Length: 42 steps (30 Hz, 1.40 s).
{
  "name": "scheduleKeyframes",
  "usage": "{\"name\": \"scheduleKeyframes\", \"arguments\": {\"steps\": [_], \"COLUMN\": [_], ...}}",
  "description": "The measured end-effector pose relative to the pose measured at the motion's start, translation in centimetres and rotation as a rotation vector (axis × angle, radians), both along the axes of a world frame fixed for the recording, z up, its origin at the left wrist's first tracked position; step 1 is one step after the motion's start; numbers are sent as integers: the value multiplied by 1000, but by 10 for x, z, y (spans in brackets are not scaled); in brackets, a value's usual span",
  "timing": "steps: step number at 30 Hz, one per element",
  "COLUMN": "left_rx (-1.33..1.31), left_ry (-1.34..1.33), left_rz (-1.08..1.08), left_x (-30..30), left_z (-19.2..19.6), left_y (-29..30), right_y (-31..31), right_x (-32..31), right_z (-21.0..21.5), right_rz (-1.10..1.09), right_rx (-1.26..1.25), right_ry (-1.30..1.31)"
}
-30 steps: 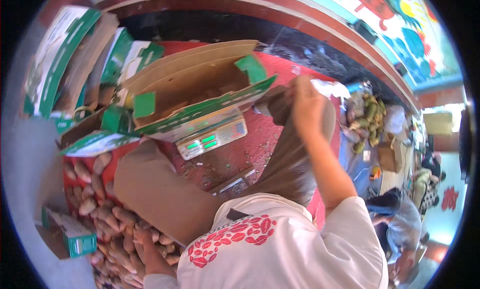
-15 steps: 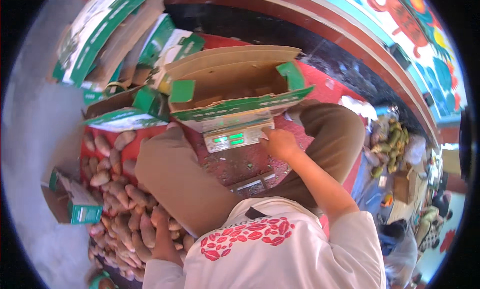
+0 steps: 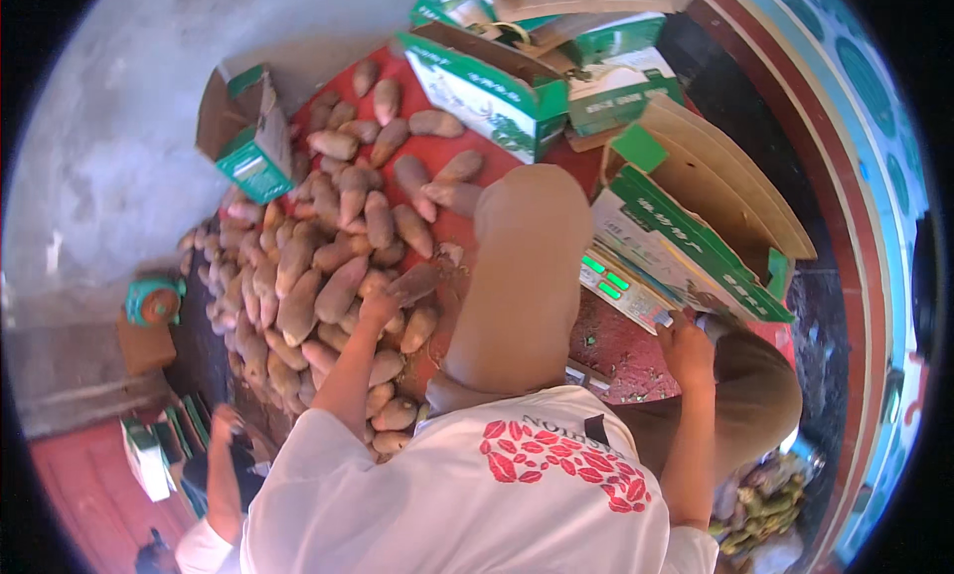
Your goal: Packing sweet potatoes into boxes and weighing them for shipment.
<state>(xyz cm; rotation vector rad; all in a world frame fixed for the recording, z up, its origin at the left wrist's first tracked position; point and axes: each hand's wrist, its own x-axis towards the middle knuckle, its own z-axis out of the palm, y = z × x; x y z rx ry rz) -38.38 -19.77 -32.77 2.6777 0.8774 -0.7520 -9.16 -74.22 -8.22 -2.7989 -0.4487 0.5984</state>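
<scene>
My left hand (image 3: 378, 308) reaches over a heap of brown-pink sweet potatoes (image 3: 296, 261). Its fingers close round one end of a sweet potato (image 3: 417, 282) at the heap's right side. Beside my right knee, my right hand (image 3: 688, 351) has its fingers bent at the near end of a white digital scale (image 3: 628, 294), whose green displays are lit. A large open green-and-white carton (image 3: 686, 241) stands on the scale, its flaps up. The inside of that carton is mostly hidden from here.
A small open carton (image 3: 248, 142) stands by the heap's far left. Another green-and-white carton (image 3: 487, 87) lies beyond my left knee, with more cardboard behind. Another person's arm (image 3: 227, 475) shows at lower left. Bagged green-brown produce (image 3: 760, 509) sits at lower right.
The view has swung left, bringing the whole heap into sight. My left hand has moved along the heap onto a sweet potato. My right hand stays at the scale's end.
</scene>
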Motion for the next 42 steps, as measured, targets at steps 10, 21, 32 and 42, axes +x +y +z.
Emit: {"name": "scheduleKeyframes", "arguments": {"steps": [10, 21, 32, 42], "left_rx": [-761, -830, -608, -879], "left_ry": [-513, -950, -1275, -1089], "left_rz": [972, 839, 267, -92], "left_x": [84, 131, 217, 312], "left_z": [163, 232, 357, 419], "left_y": [-103, -87, -112, -252], "right_y": [-10, -51, -103, -77], "right_x": [-15, -3, 22, 49], "right_z": [35, 92, 93, 87], "right_rz": [-15, -98, -546, -67], "right_rx": [42, 346, 1057, 511], "right_ry": [-49, -247, -228, -715]}}
